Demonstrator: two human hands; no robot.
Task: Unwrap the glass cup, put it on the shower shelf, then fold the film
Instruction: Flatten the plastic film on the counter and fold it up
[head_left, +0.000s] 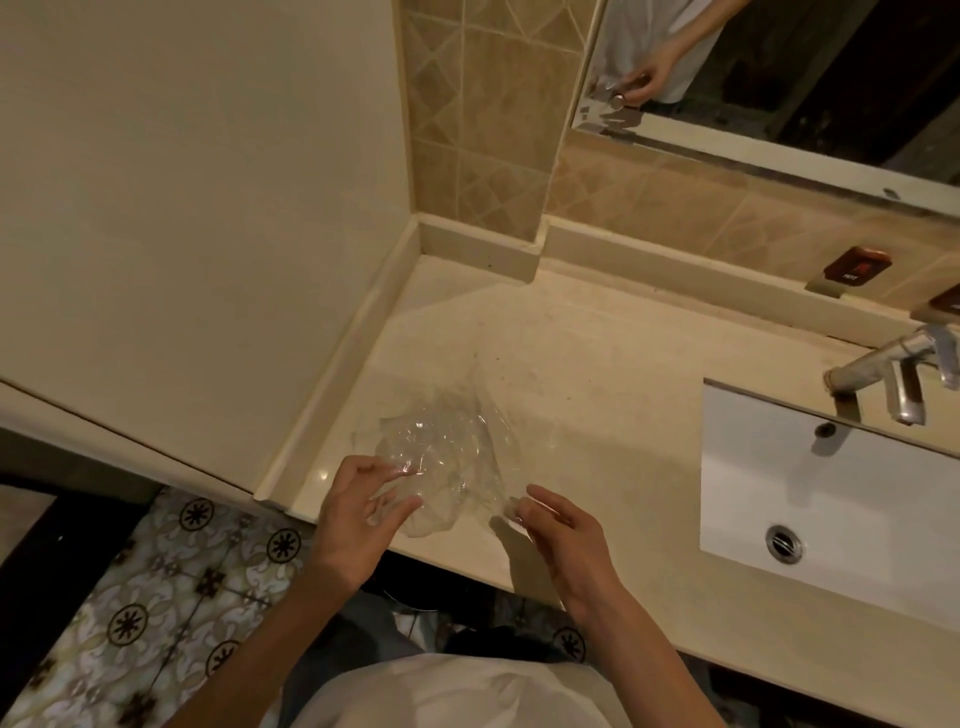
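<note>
The film (441, 452) lies crumpled on the pale counter (597, 374), in the lower middle of the frame, just left of the white sink (831, 499). No glass cup shows on the counter, so the unwrapping and shelving look done and the folding looks like the step in hand. The left hand (358, 514) sits at the film's lower left edge, its grip apart, thumb and forefinger spread with the fingertips (400, 470) touching or just over the clear sheet. The right hand (561, 535) is at the lower right edge, its thumb and forefinger brought together on a corner of the film, though whether they truly pinch it is hard to tell through the glare.

The sheet is likely almost weightless, limp and clingy: it will sag, wrinkle and stick to itself and to skin sooner than hold a crease. It will not break, but it may tear if pulled hard. Best taken by two corners or opposite edges, drawn flat against the counter, then laid over itself and pressed down with a flat palm
</note>
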